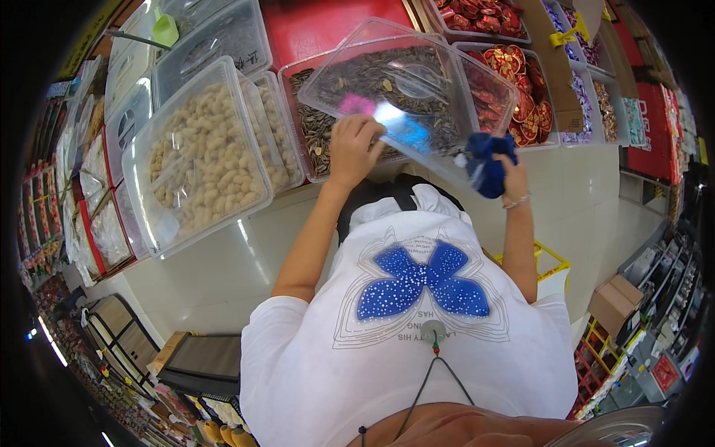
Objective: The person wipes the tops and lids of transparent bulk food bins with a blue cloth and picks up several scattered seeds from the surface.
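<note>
My left hand (pixel 354 148) grips the near edge of a clear plastic lid (pixel 416 92), which is tilted over a bin of sunflower seeds (pixel 314 120). Bright pink, white and blue reflections show on the lid. In my right hand (pixel 514 179) is a bunched dark blue cloth (pixel 489 162), slightly blurred, at the lid's right near corner. Whether the cloth touches the lid I cannot tell. Left of the seeds, another clear lidded bin (pixel 209 162) holds unshelled peanuts. To the right, an uncovered bin holds red and gold wrapped pieces (pixel 522 100).
Farther left stand more lidded bins (pixel 209 53), with a green scoop (pixel 165 28) on top. Wrapped sweets (pixel 578 109) fill compartments at the right. A yellow-edged basket (pixel 550 265) is beside me on the right, near a cardboard box (pixel 614 304). Pale tiled floor (pixel 223 279) lies below.
</note>
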### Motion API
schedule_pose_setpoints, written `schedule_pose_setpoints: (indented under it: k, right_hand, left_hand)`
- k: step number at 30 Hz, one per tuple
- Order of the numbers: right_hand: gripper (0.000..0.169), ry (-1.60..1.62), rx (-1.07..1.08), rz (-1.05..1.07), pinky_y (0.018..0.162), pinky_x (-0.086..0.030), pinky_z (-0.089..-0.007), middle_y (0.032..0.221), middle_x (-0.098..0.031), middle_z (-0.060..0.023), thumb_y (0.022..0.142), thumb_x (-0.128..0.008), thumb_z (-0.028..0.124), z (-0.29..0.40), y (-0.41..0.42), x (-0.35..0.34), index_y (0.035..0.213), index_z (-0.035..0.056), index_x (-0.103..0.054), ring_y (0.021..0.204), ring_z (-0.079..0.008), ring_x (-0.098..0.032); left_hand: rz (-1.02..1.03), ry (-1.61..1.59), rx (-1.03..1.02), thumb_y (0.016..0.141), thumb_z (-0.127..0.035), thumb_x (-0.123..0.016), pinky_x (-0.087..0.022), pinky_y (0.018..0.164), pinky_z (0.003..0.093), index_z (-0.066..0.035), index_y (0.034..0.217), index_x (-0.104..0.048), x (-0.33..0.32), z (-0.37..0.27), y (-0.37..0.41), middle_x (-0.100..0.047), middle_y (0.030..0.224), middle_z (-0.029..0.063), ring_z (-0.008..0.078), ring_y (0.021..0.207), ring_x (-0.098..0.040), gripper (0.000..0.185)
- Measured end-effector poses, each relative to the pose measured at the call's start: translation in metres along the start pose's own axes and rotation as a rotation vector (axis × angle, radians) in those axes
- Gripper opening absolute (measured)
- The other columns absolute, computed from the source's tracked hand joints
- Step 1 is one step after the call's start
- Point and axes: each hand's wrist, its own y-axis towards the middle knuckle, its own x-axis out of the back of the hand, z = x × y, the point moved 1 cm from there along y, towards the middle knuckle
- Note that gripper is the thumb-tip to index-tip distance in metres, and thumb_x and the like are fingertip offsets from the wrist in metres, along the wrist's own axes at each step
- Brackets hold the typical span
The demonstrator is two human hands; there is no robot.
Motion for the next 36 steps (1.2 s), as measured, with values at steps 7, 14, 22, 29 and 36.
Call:
schedule_pose_setpoints:
  k: [7, 14, 22, 29, 36]
  right_hand:
    - [0.061, -0.577, 0.011, -0.039, 0.082, -0.050, -0.0295, 0.106, -0.064, -0.0117, 0.074, -0.073, 0.016, -0.058, 0.010, 0.034, 0.127, -0.0048, -0.050, 0.090, -0.0200, -0.062]
    - [0.068, -0.133, -0.031, 0.266, 0.082, -0.051, -0.0303, 0.114, -0.056, -0.0102, 0.085, -0.069, 0.020, 0.052, -0.030, -0.018, 0.142, 0.0046, -0.037, 0.102, -0.0162, -0.057]
    - [0.043, -0.441, -0.210, 0.080, 0.087, -0.052, -0.0316, 0.120, -0.057, -0.0149, 0.091, -0.064, 0.030, -0.008, -0.017, 0.001, 0.122, 0.0020, -0.054, 0.107, -0.0197, -0.059]
    - [0.054, 0.329, -0.492, 0.073, 0.075, -0.058, -0.0345, 0.104, -0.063, -0.0177, 0.090, -0.059, 0.051, -0.081, -0.013, -0.045, 0.103, -0.0007, -0.055, 0.090, -0.0276, -0.067]
    - [0.050, 0.437, -0.389, -0.025, 0.067, -0.061, -0.0407, 0.090, -0.065, -0.0180, 0.090, -0.060, 0.049, -0.094, -0.005, -0.070, 0.093, -0.0002, -0.057, 0.079, -0.0273, -0.068]
  left_hand:
    - [0.078, 0.029, 0.138, 0.071, -0.002, -0.066, -0.042, 0.092, 0.0435, -0.006, 0.096, -0.061, -0.010, 0.025, -0.038, -0.054, 0.112, 0.0124, 0.0334, 0.104, -0.053, 0.026]
    - [0.110, -0.985, 0.623, 0.083, -0.017, -0.072, -0.045, 0.096, 0.0333, -0.009, 0.133, -0.049, -0.014, -0.043, -0.015, -0.051, 0.121, 0.0103, 0.0208, 0.116, -0.050, 0.056]
    - [-0.082, -0.992, 0.851, 0.083, -0.019, -0.073, -0.044, 0.094, 0.0317, -0.001, 0.117, -0.059, 0.000, -0.028, 0.010, -0.063, 0.115, 0.0099, 0.0179, 0.106, -0.057, 0.040]
    - [0.070, 0.526, 0.179, 0.081, -0.041, -0.066, -0.036, 0.092, 0.0515, -0.007, 0.122, -0.056, -0.040, 0.039, 0.012, -0.055, 0.121, 0.0122, 0.0312, 0.116, -0.047, 0.054]
    - [0.306, 0.310, 0.026, 0.073, -0.032, -0.073, -0.032, 0.094, 0.0508, -0.015, 0.121, -0.059, -0.056, -0.024, -0.004, -0.055, 0.120, 0.0054, 0.0255, 0.112, -0.049, 0.054]
